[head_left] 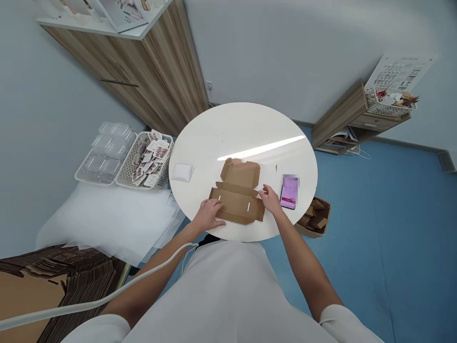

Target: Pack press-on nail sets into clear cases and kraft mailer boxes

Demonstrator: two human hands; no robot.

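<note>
An unfolded brown cardboard box [237, 202] lies on the white round table in front of me, its lid panel and side flaps spread out. Two short white strips show on its near panel. My left hand [209, 215] rests on the left end of that panel, with thumb and fingers apart. At the right side, my right hand [270, 197] has loosely bent fingers, and their tips meet the small flap by the fold. A phone [289, 193] with a lit pink screen lies right of this hand. Farther left sits a small white packet [182, 172].
Left of the table [246, 124] stand a white basket [121, 178] of printed packets and clear plastic boxes [110, 140]. Flat cardboard stacks [89, 276] fill the lower left. A carton [314, 233] of cardboard pieces sits on the floor at right. A white cable [143, 276] crosses my left arm.
</note>
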